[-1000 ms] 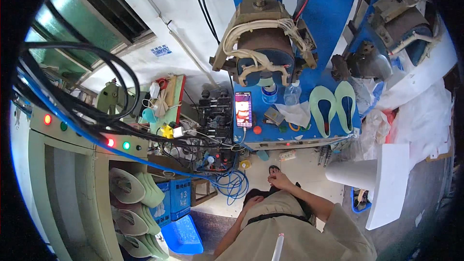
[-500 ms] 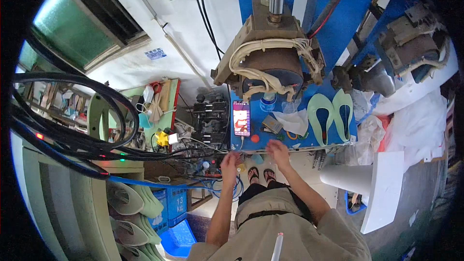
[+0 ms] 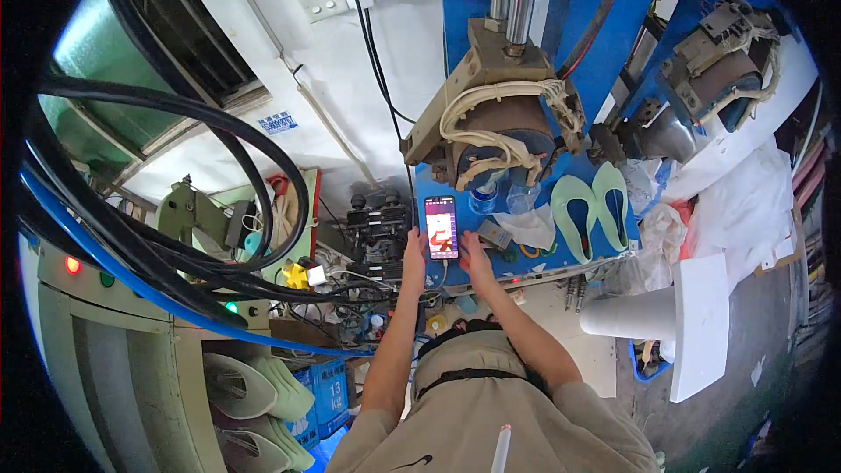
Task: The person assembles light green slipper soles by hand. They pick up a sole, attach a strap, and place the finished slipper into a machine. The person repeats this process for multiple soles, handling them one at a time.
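A lit phone (image 3: pixel 441 229), with a cable at its lower end, lies on the left part of the blue bench (image 3: pixel 561 256). Along its left edge is my left hand (image 3: pixel 415 252), fingers stretched forward. My right hand (image 3: pixel 474 254) reaches along the other edge, its fingers likewise extended. Both hands are close against the phone's lower half; I cannot tell whether they grip it. Right of my right hand lie a small box (image 3: pixel 496 234) and crumpled white paper (image 3: pixel 531 226). A pair of pale green shoe-shaped pieces (image 3: pixel 574 215) stands further right.
A machine head (image 3: pixel 504 127) with bundled pale wires hangs over the bench. Thick black cables (image 3: pixel 254 285) loop across the left side. A white post with a flat plate (image 3: pixel 701 328) projects at right. Pale green shoe-shaped pieces (image 3: pixel 285 390) fill a rack at lower left.
Both hands have moved forward from the bench's near edge to the phone's two sides. The small red ball near the phone is no longer visible. The whole view has shifted slightly.
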A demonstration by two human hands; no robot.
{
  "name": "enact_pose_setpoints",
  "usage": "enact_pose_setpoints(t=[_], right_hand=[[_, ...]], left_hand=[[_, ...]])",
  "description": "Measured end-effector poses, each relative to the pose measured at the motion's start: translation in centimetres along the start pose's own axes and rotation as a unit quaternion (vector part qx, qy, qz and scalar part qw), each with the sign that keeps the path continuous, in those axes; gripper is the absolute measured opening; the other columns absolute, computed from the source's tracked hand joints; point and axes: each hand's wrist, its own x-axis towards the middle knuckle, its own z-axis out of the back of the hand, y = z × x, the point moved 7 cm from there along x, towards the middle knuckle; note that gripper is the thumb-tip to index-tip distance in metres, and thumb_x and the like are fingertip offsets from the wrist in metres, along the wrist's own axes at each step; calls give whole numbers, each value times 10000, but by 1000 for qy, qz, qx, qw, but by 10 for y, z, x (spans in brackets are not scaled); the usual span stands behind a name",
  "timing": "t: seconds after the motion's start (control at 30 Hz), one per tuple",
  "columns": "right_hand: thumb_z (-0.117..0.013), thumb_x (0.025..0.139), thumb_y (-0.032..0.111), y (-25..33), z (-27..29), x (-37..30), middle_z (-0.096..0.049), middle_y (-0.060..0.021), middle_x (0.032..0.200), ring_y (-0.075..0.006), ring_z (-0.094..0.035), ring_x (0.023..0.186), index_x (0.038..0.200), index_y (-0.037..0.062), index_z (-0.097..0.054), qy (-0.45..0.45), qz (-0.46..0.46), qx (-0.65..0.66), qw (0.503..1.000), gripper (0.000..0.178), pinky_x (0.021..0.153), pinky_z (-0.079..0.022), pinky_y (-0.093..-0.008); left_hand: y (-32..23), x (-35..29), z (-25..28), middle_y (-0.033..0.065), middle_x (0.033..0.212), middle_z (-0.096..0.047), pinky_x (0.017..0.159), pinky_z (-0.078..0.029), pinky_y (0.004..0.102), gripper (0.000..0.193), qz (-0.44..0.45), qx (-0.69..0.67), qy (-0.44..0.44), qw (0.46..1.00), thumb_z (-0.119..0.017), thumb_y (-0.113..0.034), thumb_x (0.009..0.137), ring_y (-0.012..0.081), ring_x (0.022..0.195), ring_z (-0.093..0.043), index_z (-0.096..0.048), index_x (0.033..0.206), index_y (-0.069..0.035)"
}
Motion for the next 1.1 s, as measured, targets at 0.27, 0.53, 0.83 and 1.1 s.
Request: enact_pose_setpoints(t=[0.27, 0.53, 0.83, 1.1], right_hand=[[-366, 961, 638, 2, -13, 4, -328, -93, 1534, -223, -335, 1382, 1508, 56, -248, 23, 2, 35, 999, 807, 1116, -223, -406], [-388, 962, 622, -4, -5, 9, -362, -84, 1517, -217, -339, 1379, 1493, 71, -294, -6, -11, 12, 1000, 771, 1117, -212, -432], [-386, 967, 611, 0, -3, 9, -429, -76, 1480, -207, -412, 1327, 1469, 81, -362, -23, -21, -4, 1000, 731, 1067, -282, -404], [-411, 948, 629, 0, 3, 15, -414, -83, 1495, -212, -457, 1293, 1456, 68, -382, -26, -26, -38, 999, 758, 988, -373, -365]], left_hand=[[11, 1, 4, 41, 1537, -345, 1015, -308, 444, 807, 24, 26, 24, 999, -293, -673, 953, 279, 1331, -392, -217, 1531, -113], [14, -6, 5, 95, 1531, -343, 1035, -335, 455, 776, 10, 8, 9, 1000, -320, -613, 980, 315, 1351, -380, -200, 1527, -76], [13, -3, 11, 102, 1517, -367, 1013, -376, 422, 754, -12, -18, 24, 999, -366, -568, 988, 287, 1283, -471, -205, 1520, -59], [11, -4, 12, 118, 1472, -421, 973, -416, 402, 708, -18, -6, -25, 1000, -415, -516, 987, 250, 1198, -534, -266, 1494, -46]])
